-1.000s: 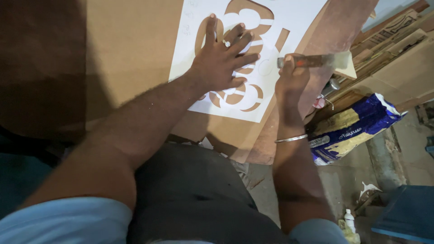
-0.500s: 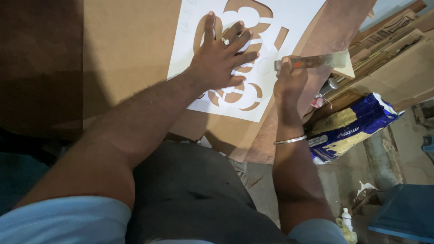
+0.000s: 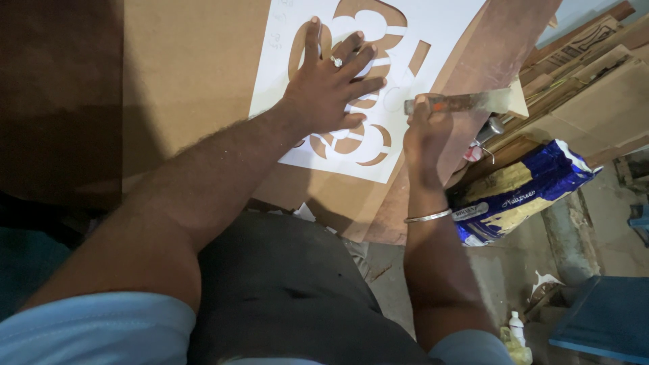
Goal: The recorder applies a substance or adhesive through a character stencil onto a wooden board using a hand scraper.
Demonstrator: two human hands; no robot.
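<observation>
Pressing down with our left hand [image 3: 334, 94], fingers spread flat, we keep a white stencil [image 3: 405, 47] on the brown board [image 3: 182, 74]. The stencil lies on the upper middle of the board, with curved shapes cut out of it, and the board shows through them. A ring [image 3: 336, 61] sits on one finger of this hand. Our right hand [image 3: 424, 128] is closed around a tool [image 3: 466, 103], a long bar with a pale end, just beside the right edge of the stencil. We cannot tell if the tool touches the stencil. A thin bangle [image 3: 427, 217] goes around the right wrist. To the right, a blue and yellow bag [image 3: 520, 189] lies on the floor near some cardboard [image 3: 595, 94].
</observation>
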